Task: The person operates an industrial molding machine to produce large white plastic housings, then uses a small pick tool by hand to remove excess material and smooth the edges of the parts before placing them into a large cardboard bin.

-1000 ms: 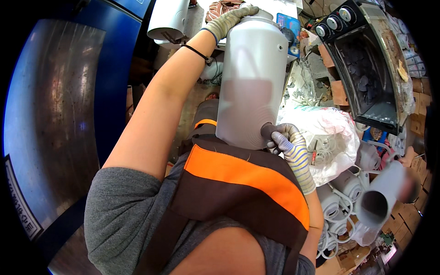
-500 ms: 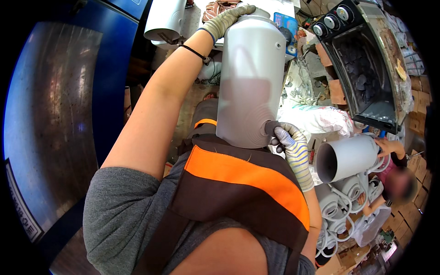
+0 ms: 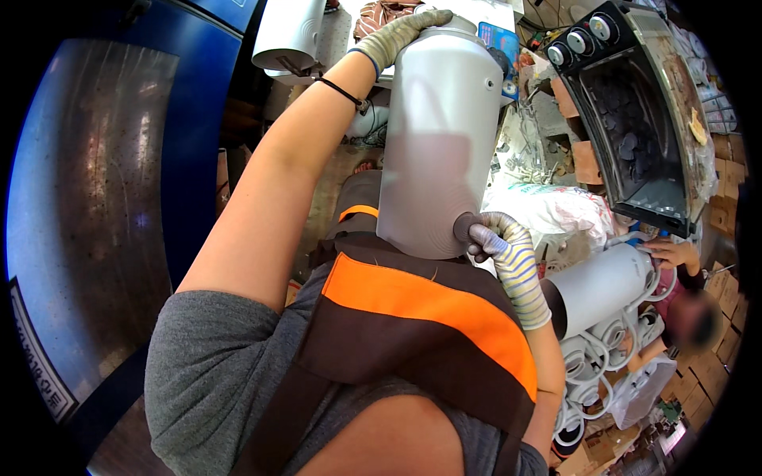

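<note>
Leaning upright against my apron is a large grey metal canister (image 3: 440, 119), with a narrower neck at its far end and a small round fitting on its right side. My left hand (image 3: 397, 40), in a striped knit glove, is closed over the shoulder and neck of the canister. At the canister's lower right, my right hand (image 3: 498, 239), in a matching glove with dark fingertips, pinches a small dark round pad (image 3: 465, 227). The pad lies against the canister's surface near its near end. The canister hides part of my lap.
A black oven-like box (image 3: 627, 119) with round knobs and dark pieces inside stands at the right. Below it, a co-worker's hand (image 3: 671, 254) rests on another grey cylinder (image 3: 607, 285), near coiled grey hoses (image 3: 591, 365). A blue cabinet (image 3: 198, 119) stands left.
The canister and both my hands have shifted slightly right. My right fingers sit closer to the canister with the pad. The co-worker's cylinder has turned, its open end now partly behind my forearm.
</note>
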The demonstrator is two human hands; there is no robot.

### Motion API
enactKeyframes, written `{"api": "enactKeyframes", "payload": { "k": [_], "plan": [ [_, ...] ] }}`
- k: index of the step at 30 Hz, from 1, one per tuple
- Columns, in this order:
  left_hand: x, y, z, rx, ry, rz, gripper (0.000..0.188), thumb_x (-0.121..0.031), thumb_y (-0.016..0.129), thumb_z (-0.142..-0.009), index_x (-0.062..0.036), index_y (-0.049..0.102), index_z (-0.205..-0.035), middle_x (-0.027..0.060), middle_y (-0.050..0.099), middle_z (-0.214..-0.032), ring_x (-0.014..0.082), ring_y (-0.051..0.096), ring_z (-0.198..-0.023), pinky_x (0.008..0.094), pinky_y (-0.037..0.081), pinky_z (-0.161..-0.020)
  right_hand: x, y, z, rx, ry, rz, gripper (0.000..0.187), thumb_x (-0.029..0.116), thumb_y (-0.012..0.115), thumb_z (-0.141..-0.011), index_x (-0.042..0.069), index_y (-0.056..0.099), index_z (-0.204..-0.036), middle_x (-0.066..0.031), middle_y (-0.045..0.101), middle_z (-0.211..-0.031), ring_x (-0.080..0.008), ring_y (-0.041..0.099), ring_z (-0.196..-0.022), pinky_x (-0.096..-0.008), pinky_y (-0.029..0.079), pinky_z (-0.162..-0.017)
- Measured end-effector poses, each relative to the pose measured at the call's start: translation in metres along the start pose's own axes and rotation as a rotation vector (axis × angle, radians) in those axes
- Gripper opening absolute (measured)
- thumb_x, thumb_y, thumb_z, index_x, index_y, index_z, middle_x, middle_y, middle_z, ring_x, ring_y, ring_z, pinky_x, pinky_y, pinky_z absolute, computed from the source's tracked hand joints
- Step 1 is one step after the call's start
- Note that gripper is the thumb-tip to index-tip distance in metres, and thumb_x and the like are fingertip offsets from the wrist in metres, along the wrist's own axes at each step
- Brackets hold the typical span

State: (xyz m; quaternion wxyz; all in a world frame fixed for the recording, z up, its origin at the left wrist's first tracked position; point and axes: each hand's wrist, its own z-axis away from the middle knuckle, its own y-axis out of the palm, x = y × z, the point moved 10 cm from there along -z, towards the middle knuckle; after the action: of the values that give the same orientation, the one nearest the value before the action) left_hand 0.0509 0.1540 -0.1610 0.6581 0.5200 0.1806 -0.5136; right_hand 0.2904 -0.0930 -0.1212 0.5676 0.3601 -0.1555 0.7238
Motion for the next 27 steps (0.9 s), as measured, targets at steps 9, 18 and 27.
{"api": "enactKeyframes", "payload": {
  "k": [9,18,27],
  "plan": [
    [0.003,-0.005,-0.006,0.017,0.023,0.01,0.04,-0.036,0.068,-0.084,-0.0024,0.062,-0.105,0.0091,0.068,-0.088,0.0151,0.066,-0.071,0.0267,0.056,-0.064,-0.011,-0.002,0.002,-0.089,-0.035,-0.052,0.017,0.013,0.066,-0.087,0.002,0.056,-0.094,-0.0033,0.06,-0.073,-0.0094,0.061,-0.059,-0.0203,0.049,-0.05],
    [-0.003,0.001,-0.002,0.029,0.044,0.001,0.04,-0.035,0.068,-0.084,-0.0026,0.062,-0.106,0.0094,0.067,-0.09,0.0158,0.066,-0.073,0.0276,0.056,-0.066,-0.019,0.002,-0.009,0.013,0.037,-0.078,0.015,0.012,0.066,-0.087,0.002,0.057,-0.094,-0.0043,0.061,-0.075,-0.0109,0.062,-0.059,-0.0217,0.051,-0.051],
    [-0.006,0.004,0.005,0.037,0.068,0.013,0.039,-0.035,0.067,-0.085,-0.0028,0.061,-0.108,0.0097,0.067,-0.092,0.0165,0.065,-0.076,0.0284,0.055,-0.069,-0.013,0.008,0.005,-0.039,0.157,-0.051,0.016,0.016,0.065,-0.087,0.002,0.058,-0.09,-0.0047,0.062,-0.071,-0.0091,0.058,-0.058,-0.0204,0.048,-0.053]
  ]
}}
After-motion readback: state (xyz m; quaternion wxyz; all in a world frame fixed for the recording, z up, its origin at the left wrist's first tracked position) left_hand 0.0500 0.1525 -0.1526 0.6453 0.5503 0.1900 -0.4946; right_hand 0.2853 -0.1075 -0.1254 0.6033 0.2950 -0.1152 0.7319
